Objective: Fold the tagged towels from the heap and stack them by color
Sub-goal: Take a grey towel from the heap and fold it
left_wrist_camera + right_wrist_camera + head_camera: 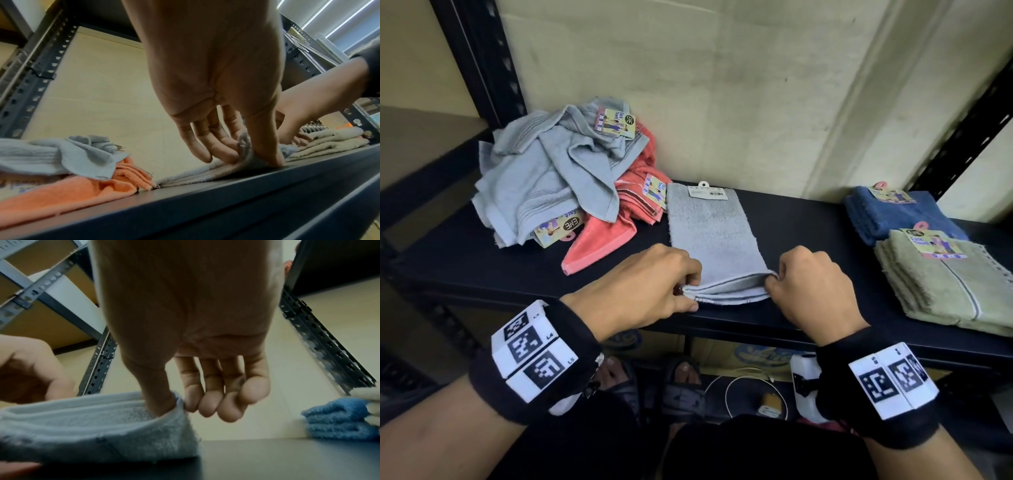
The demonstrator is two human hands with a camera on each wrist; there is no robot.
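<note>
1. Grey terry towel (714, 236), folded to a long strip, lies on the black metal shelf (798, 222); my left hand (647, 291) and right hand (811, 287) each pinch one near corner of its layered edge.
2. It looks soft and limp, so I judge the corners are the right place to hold.
3. Left of this towel, touching it, is the heap of grey and coral towels (558, 178); on its right, well apart, stand the blue stack (893, 212) and the beige stack (945, 284).

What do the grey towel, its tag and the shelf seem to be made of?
Grey towel: looks like cotton terry, soft matte looped pile, stitched hem. Tag: seems thin white card, printed barcode, punched hanger tab. Shelf: dark, smooth, slightly glossy; probably painted metal or laminate.
</note>
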